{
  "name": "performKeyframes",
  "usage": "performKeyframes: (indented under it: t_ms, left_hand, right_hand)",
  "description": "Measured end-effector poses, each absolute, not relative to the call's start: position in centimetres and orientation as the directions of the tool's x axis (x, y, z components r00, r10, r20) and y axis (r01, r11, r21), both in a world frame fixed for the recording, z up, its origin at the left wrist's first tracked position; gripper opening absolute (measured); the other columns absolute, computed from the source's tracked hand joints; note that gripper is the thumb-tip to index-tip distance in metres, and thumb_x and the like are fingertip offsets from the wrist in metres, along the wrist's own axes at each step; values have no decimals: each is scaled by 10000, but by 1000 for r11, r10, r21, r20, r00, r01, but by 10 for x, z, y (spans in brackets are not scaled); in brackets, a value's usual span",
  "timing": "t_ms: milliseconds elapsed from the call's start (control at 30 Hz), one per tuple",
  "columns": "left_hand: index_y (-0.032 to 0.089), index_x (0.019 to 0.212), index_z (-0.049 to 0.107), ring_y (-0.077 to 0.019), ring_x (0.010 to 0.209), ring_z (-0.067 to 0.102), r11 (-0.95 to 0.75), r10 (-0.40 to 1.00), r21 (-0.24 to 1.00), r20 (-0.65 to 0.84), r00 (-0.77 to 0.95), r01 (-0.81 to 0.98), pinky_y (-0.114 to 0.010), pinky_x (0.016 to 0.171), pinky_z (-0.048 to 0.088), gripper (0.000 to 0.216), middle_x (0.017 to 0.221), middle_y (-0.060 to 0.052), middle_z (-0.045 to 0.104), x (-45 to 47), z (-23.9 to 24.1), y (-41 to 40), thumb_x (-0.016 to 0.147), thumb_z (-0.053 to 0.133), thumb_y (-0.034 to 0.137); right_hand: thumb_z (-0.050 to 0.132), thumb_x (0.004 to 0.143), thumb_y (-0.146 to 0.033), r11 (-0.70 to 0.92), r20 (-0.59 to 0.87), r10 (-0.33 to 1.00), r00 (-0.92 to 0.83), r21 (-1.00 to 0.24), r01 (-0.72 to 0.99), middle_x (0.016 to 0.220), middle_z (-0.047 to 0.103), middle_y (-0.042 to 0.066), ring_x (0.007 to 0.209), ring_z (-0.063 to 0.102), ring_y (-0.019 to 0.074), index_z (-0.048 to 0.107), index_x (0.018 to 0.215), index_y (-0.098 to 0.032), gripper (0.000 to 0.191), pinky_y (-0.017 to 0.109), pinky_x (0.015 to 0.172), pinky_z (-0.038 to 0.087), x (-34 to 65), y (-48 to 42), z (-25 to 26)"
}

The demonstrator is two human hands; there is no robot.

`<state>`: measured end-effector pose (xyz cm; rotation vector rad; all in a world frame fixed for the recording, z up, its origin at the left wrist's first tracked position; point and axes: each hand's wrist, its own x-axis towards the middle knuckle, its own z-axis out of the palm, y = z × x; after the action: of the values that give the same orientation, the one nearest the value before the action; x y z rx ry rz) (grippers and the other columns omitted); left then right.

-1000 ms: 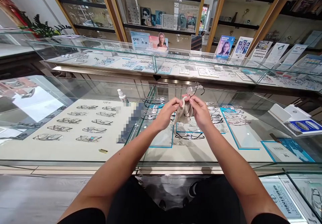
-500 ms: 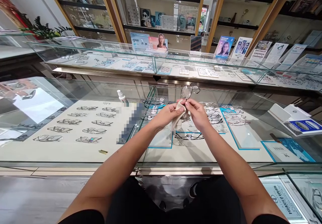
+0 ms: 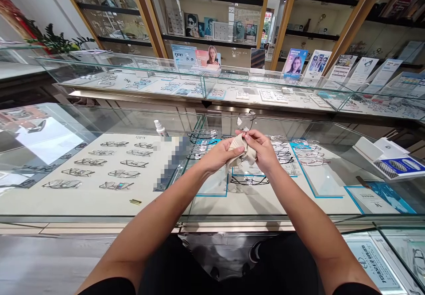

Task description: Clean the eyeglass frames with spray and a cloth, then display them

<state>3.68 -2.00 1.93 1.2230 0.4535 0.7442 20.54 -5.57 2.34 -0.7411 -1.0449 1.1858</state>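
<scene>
My left hand (image 3: 217, 155) is closed around a beige cleaning cloth (image 3: 238, 144), with the thumb pressed flat over it. A pair of thin dark-rimmed eyeglasses (image 3: 246, 129) stands on end above my fingers, one round lens upward. My right hand (image 3: 262, 148) pinches the eyeglasses low down, its thumb against the cloth. The lower part of the eyeglasses is hidden by the cloth and fingers. Both hands meet over the glass display counter (image 3: 262, 215), above rows of frames.
Left in the counter lie several eyeglass frames (image 3: 124, 174) and a small gold clip (image 3: 135, 202). A white spray bottle (image 3: 160, 129) stands behind them. An open white-and-blue box (image 3: 395, 162) sits at right. Another glass showcase (image 3: 142, 90) with leaflets crosses behind.
The eyeglasses have turned, so the upper lens and arm sit differently above my fingers. The cloth is more bunched and spread between my hands, and my left thumb has shifted along it.
</scene>
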Motion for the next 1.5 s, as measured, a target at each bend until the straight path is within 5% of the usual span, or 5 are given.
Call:
performKeyframes:
  t_ms: [367, 633, 1167, 1333, 1500]
  left_hand:
    - [130, 898, 748, -108, 627, 614, 140, 722, 969, 42, 690, -206, -209, 578, 443, 683, 756, -33, 719, 33, 25, -20, 698, 983, 739]
    - [132, 1006, 773, -123, 705, 648, 75, 769, 965, 104, 630, -251, -232, 655, 488, 640, 848, -31, 731, 37, 20, -22, 698, 1024, 633]
    - [141, 1015, 767, -123, 698, 539, -181, 889, 942, 279, 364, -281, -245, 635, 434, 702, 827, -12, 683, 47, 15, -24, 779, 884, 792]
    - [159, 897, 714, -126, 675, 511, -186, 838, 953, 280, 469, -238, -250, 611, 403, 684, 769, -7, 634, 43, 17, -24, 836, 807, 834]
    - [146, 1043, 741, -130, 722, 564, -108, 787, 963, 234, 570, -246, -245, 663, 448, 681, 848, -16, 674, 40, 21, -26, 774, 920, 745]
  right_hand:
    - [1018, 695, -579, 208, 238, 971, -25, -893, -399, 1115, 873, 41, 898, 762, 212, 753, 821, -263, 432, 347, 876, 637, 207, -56, 24]
    - [1007, 693, -596, 210, 224, 975, 15, -889, -407, 1150, 874, 39, 912, 773, 224, 744, 866, -274, 451, 350, 822, 644, 207, -54, 22]
    - [996, 711, -631, 312, 321, 947, 30, -890, -333, 1107, 875, 35, 1154, 787, 290, 724, 822, -300, 443, 438, 1076, 610, 199, -57, 22]
    - [984, 723, -588, 282, 282, 958, 53, -889, -362, 1112, 871, 37, 1173, 790, 286, 726, 840, -292, 409, 443, 1126, 600, 202, -54, 19]
    - [984, 711, -584, 246, 243, 968, 59, -884, -398, 1110, 877, 38, 1133, 796, 295, 718, 858, -290, 423, 445, 1059, 631, 205, -52, 22]
